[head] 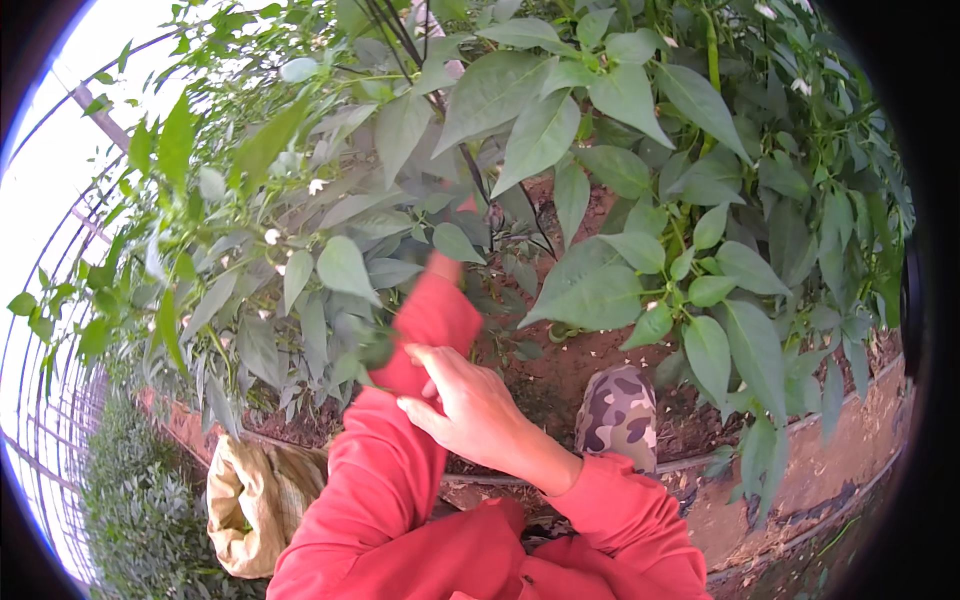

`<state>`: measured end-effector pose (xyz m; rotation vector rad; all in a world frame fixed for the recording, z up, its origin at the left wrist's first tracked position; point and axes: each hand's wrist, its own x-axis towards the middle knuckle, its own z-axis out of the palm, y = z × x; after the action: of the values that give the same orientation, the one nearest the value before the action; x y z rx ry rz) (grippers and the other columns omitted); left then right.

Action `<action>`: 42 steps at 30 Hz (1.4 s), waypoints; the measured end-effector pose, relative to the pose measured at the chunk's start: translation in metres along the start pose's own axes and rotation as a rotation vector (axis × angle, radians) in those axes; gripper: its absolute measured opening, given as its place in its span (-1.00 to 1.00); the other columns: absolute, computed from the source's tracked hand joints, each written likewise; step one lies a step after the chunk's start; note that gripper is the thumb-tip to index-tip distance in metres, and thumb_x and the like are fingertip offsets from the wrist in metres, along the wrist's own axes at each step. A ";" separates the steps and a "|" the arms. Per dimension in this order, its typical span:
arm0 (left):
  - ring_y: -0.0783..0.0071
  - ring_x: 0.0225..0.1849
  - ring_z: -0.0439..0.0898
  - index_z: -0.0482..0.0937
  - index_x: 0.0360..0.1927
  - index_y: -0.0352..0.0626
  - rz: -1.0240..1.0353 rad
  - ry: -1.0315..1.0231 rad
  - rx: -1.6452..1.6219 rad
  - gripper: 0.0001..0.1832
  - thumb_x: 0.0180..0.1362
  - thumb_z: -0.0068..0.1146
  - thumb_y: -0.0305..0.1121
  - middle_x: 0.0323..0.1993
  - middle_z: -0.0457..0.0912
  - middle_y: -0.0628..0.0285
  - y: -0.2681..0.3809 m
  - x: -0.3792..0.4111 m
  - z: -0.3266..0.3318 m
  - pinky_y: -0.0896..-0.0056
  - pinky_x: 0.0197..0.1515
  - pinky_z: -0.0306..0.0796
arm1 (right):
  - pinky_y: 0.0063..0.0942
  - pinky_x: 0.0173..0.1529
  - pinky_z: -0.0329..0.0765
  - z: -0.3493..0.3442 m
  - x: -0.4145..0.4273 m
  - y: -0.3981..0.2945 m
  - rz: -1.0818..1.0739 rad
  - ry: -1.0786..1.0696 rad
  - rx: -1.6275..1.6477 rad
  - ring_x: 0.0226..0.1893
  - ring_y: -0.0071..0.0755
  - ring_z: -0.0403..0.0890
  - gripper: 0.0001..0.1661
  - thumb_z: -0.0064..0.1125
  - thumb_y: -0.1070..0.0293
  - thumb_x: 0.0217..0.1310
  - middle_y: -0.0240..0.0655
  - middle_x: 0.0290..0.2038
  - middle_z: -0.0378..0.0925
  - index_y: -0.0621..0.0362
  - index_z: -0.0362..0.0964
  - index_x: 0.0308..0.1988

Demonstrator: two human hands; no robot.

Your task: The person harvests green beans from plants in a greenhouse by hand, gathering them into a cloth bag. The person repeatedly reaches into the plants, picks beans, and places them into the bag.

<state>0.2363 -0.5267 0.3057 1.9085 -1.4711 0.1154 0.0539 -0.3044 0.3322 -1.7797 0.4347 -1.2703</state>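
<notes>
My left arm, in a red sleeve [394,435], reaches forward into the pepper plants. Only the wrist and a blurred bit of my left hand [445,266] show; leaves [454,244] cover the rest, so whatever its fingers touch is hidden. My right hand [472,412] lies across the left forearm, thumb and index finger apart beside the red cloth, with no object seen between them. Blurred green leaves [367,349] are just beyond its fingertips. Broad pepper leaves [592,289] hang to the right of both hands.
A woven sack [262,502] with an open mouth stands at the lower left. Camouflage fabric [619,412] covers part of my leg or foot. Dark thin stems [474,169] rise ahead. A long green pepper [712,49] hangs at upper right. Pipes [810,420] edge the soil bed.
</notes>
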 end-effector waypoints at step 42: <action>0.54 -0.46 0.54 0.03 0.30 -0.18 -0.185 0.375 -0.837 -0.19 -0.03 0.18 -0.55 0.17 0.35 -0.04 -0.093 0.010 -0.254 0.67 -0.60 0.37 | -0.23 -0.16 0.46 0.012 0.163 0.077 0.024 -0.003 -0.152 -0.27 0.05 0.51 -0.82 -0.05 0.56 0.05 -0.02 -0.33 0.47 0.32 0.36 -0.26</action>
<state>0.4074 -0.3788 0.4541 1.2329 -0.8745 -0.1950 0.1481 -0.4558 0.3629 -1.8970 0.5620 -1.2457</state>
